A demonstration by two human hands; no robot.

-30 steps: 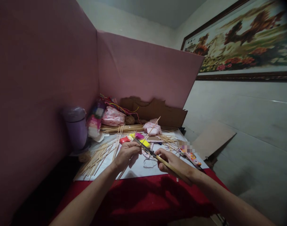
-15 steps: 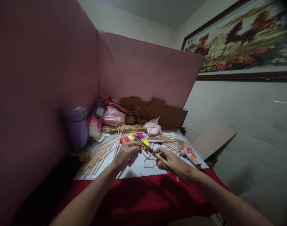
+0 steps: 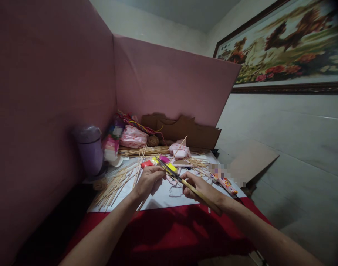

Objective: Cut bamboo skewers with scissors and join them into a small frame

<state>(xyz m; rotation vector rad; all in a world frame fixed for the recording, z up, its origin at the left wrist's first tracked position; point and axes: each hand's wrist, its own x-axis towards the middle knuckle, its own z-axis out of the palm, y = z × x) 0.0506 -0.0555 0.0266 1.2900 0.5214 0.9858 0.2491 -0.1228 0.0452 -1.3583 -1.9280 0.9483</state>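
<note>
My left hand (image 3: 148, 181) is closed in a pinch on a thin bamboo skewer (image 3: 178, 149), which slants up to the right above the table. My right hand (image 3: 202, 190) grips the tan handle of a long dark-bladed cutting tool (image 3: 171, 171) that looks like scissors. Its blades reach the skewer just beside my left fingertips. Both hands hover over a white sheet (image 3: 163, 201) laid on a red cloth (image 3: 171, 236).
Loose skewers (image 3: 113, 184) lie spread at the left, with a bundle (image 3: 146, 150) behind them. A purple cup (image 3: 90, 149), pink cloth bundle (image 3: 132, 137), twine ball (image 3: 152, 141), cardboard (image 3: 185, 131) and patterned tool (image 3: 226, 183) surround the hands. Pink boards (image 3: 171, 81) wall the table.
Both hands, with the skewer and the cutting tool, have drifted slightly up and to the left. Nothing was let go or picked up.
</note>
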